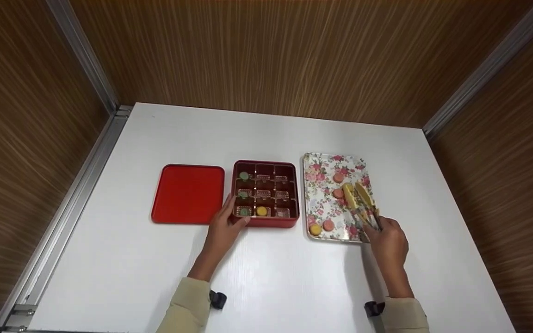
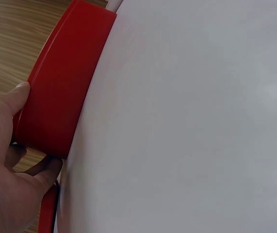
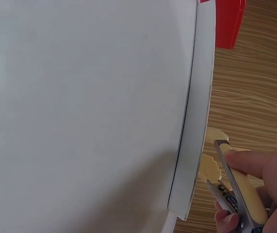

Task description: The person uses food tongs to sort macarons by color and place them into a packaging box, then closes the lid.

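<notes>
My left hand [image 1: 224, 227] grips the near left corner of a red box [image 1: 266, 222], with its thumb on the front side in the left wrist view. A clear divided insert inside the box holds green macarons [image 1: 244, 175] down the left column and one yellow macaron [image 1: 261, 211] in the front middle compartment. My right hand [image 1: 389, 240] holds metal tongs [image 3: 245, 194] with yellow tips, spread apart above a flowered tray [image 1: 319, 199]. Several macarons lie on the tray: pink ones [image 1: 338, 177] and a yellow one near its front left corner. Whether anything sits between the tips I cannot tell.
A flat red lid [image 1: 188, 194] lies left of the box on the white table [image 1: 285, 277]. Wood-grain panels [image 1: 266, 60] with metal rails stand around the back and sides. The tray is just right of the box, with a narrow gap between them.
</notes>
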The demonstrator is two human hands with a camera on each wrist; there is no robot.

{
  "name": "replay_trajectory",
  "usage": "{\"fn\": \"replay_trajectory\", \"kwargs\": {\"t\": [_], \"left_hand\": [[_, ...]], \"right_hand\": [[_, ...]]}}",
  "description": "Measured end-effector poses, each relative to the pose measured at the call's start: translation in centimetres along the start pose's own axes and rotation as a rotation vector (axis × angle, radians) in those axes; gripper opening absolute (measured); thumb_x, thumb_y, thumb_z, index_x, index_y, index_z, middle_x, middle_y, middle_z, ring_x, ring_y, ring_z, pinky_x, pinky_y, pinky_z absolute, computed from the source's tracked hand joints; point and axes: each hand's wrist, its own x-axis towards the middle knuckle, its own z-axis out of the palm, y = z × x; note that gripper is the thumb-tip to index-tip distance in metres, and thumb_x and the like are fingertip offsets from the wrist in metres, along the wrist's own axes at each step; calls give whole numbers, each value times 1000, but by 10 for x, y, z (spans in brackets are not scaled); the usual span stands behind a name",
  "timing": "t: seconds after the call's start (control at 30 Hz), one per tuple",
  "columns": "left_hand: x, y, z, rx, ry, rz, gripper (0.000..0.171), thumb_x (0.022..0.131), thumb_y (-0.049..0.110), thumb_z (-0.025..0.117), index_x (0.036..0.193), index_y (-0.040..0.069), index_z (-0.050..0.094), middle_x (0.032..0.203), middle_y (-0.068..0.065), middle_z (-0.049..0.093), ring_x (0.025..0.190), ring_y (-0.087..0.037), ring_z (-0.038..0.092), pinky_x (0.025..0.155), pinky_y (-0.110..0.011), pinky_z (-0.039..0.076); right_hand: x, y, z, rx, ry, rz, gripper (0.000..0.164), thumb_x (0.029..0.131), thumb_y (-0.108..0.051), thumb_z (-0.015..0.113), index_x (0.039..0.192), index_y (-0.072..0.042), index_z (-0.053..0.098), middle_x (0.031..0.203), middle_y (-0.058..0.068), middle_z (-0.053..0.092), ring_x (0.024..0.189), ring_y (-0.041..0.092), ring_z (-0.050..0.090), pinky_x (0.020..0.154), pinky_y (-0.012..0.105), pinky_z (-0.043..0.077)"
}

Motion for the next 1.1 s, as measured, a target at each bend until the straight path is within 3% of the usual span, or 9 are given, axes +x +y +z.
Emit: {"fn": "replay_trajectory", "kwargs": {"t": [1.1], "left_hand": [[-2,1,-1,-32,-16,-42,80,85,47,68,151,26,29,158,3,23,143,-23,22,112,-46,28]], "right_hand": [[-1,-7,-1,14,-75,35,44,86,-20,72,121,5,63,111,23,62,101,40,61,79,53,47]]}}
